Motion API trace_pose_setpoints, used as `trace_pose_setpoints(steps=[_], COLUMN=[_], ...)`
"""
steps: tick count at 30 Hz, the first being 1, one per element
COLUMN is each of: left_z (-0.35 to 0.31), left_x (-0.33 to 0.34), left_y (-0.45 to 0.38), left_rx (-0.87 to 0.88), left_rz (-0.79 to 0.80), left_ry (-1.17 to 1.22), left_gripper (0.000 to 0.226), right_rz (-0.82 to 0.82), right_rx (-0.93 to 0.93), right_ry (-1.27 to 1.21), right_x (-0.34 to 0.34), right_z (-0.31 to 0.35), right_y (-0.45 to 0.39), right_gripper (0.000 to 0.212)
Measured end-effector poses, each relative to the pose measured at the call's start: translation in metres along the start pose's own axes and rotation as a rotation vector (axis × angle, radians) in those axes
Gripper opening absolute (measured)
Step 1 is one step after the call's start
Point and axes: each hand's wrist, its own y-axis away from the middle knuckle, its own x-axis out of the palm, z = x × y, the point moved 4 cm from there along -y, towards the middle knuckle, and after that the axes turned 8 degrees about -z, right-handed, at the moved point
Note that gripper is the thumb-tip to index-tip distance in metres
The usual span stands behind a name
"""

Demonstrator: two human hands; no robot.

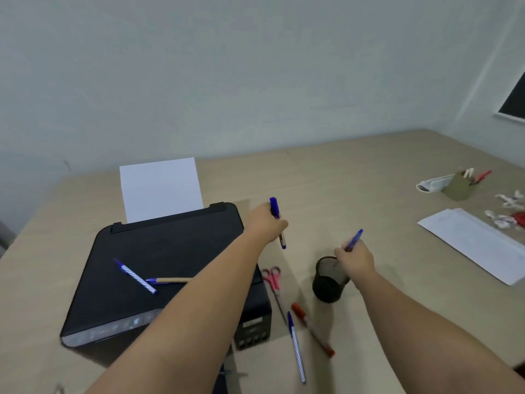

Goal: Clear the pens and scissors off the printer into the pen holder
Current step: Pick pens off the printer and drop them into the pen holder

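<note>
My left hand point(265, 224) grips a blue marker point(277, 220) upright, past the right edge of the black printer point(159, 251). Over the rim of the black mesh pen holder point(329, 280), my right hand point(356, 260) holds a blue pen point(353, 240) whose lower end points into the holder. On the printer lid lie a blue-and-white striped pen point(135, 275) and a tan pen with a blue tip point(167, 280). Pink-handled scissors point(274, 285), another striped blue pen point(297, 348) and a red marker point(312, 328) lie on the desk between printer and holder.
White paper point(160, 189) stands in the printer's rear feed. On the beige desk point(355, 180), white sheets point(477, 243) lie at the right. A green cup with pens point(458, 184), a white pouch point(431, 184) and small scraps point(508, 209) sit at the far right.
</note>
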Motion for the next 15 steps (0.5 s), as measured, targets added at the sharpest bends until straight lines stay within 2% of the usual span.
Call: trace_pose_setpoints(steps=[4, 8, 12, 15], left_z=[-0.011, -0.014, -0.015, -0.013], left_x=[0.038, 0.076, 0.102, 0.113], left_y=[0.007, 0.016, 0.024, 0.024], left_rx=[0.022, 0.014, 0.004, -0.005], left_rz=[0.05, 0.08, 0.109, 0.115], left_ry=[-0.031, -0.059, -0.074, -0.107], left_gripper=[0.008, 0.008, 0.011, 0.017], right_rz=[-0.005, 0.074, 0.054, 0.014], right_rx=[0.104, 0.085, 0.08, 0.071], right_ry=[0.046, 0.058, 0.024, -0.014], right_x=[-0.007, -0.004, -0.008, -0.019], right_z=[-0.044, -0.05, -0.052, -0.048], right_y=[-0.005, -0.011, -0.018, -0.022], right_gripper=[0.009, 0.012, 0.04, 0.043])
